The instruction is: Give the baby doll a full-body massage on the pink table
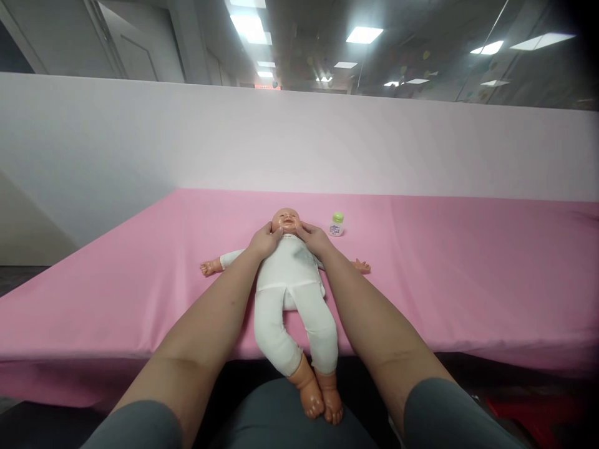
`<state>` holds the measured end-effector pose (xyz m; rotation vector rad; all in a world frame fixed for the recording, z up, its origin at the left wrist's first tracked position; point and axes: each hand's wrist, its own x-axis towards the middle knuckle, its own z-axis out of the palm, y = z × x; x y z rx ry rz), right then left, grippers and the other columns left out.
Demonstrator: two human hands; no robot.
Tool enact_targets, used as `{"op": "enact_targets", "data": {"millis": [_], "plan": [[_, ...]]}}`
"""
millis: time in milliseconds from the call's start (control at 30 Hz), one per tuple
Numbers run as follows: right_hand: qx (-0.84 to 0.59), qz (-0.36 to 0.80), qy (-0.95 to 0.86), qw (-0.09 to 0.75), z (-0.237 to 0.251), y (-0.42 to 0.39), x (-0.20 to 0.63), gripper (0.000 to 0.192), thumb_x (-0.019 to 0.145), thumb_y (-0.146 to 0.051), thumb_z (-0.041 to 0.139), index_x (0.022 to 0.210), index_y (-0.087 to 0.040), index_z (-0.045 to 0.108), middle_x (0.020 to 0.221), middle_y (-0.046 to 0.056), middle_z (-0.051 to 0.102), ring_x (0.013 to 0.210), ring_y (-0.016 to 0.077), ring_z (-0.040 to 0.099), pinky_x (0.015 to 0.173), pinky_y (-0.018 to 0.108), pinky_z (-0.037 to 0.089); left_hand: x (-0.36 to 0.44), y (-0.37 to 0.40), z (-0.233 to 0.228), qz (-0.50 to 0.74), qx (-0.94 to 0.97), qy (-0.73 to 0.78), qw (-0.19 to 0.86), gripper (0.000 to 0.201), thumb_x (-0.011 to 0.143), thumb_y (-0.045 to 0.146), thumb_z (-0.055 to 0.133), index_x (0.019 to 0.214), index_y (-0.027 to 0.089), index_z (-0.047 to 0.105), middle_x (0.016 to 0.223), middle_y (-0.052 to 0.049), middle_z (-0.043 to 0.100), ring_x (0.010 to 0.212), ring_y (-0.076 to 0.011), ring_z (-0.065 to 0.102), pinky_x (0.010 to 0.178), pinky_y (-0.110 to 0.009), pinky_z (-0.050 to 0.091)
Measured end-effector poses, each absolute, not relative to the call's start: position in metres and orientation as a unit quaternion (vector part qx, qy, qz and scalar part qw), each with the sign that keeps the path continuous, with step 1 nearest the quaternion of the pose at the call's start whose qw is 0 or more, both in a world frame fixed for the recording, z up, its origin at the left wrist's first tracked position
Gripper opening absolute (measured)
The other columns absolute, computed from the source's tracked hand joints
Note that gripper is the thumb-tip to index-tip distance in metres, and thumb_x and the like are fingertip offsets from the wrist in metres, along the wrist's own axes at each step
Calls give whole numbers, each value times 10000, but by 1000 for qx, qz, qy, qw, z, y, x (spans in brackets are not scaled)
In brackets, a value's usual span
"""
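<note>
A baby doll (292,265) with a white cloth body lies on its back on the pink-covered table, head away from me. Its legs reach over the near edge, and its bare feet hang close to my lap. My left hand (266,240) clasps the left side of the doll's head and neck, with the thumb by the jaw. On the other side my right hand (314,239) holds it the same way. The fingers beneath the head are partly hidden. Both doll arms stretch outward, the right-hand one mostly covered by my forearm.
A small clear bottle (336,226) with a green cap stands right of the doll's head. The pink cover (444,268) spreads over the table up to a low white wall (299,143) with glass above it. Something red (528,411) is under the table at the lower right.
</note>
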<state>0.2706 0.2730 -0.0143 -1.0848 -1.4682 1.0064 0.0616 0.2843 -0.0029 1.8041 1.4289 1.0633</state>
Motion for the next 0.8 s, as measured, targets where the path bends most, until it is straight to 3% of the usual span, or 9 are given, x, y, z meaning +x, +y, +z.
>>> {"op": "enact_targets", "data": {"millis": [233,467,600,700,800], "plan": [[-454,440,-594,499,-20,279,273,522,980,-606,560,1285,-223,740,1235,65,780,1101,241,733,991,390,566,63,286,-6,407,681,536,288,571,1006,610,450,1359,210,652,1411,-132,689,1294,-313,644,1115,-426,446],[-545,279,-641,463,-12,276,274,464,1015,-567,486,1159,-246,788,1114,53,799,1038,254,717,944,372,528,63,278,7,347,717,575,186,578,1034,599,343,1267,205,697,1314,-149,733,1222,-338,669,1057,-426,471],[-611,159,-679,375,8,264,270,539,1014,-650,457,1106,-232,785,1113,124,790,1050,293,710,905,375,504,65,267,26,262,730,628,70,571,1028,559,332,1132,173,740,1211,-208,746,1155,-369,682,966,-440,501],[-648,102,-701,280,24,252,263,672,996,-740,395,1067,-182,765,1082,183,779,1028,334,712,864,395,501,68,259,38,190,722,662,58,559,1016,541,351,1197,160,719,1244,-217,733,1148,-370,684,922,-437,513],[-656,115,-716,207,34,240,257,745,970,-791,385,1158,-153,720,1156,212,759,1080,363,702,848,397,502,68,256,40,128,724,673,78,623,990,610,374,1280,154,686,1270,-234,725,1144,-397,690,903,-458,515]]}}
